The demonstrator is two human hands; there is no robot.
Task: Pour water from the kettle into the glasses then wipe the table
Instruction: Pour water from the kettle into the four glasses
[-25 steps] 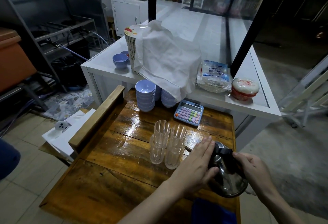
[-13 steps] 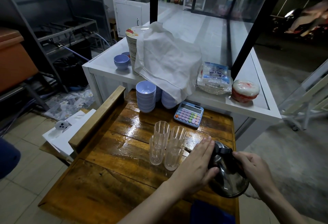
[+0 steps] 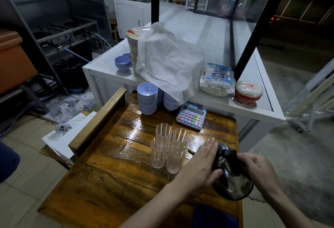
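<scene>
Right hand [image 3: 260, 168] grip (fingers hidden) holds kettle [image 3: 233, 182] handle.

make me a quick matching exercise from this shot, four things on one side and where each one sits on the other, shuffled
Things:
1. kettle
2. calculator
3. white cloth
4. glasses

Places:
A. draped over the stacked plates on the white counter
B. clustered mid-table, left of the kettle
C. at the wooden table's right edge, between both hands
D. at the table's far edge, right of the blue bowl stacks

Pairs: 1-C, 2-D, 3-A, 4-B
</scene>
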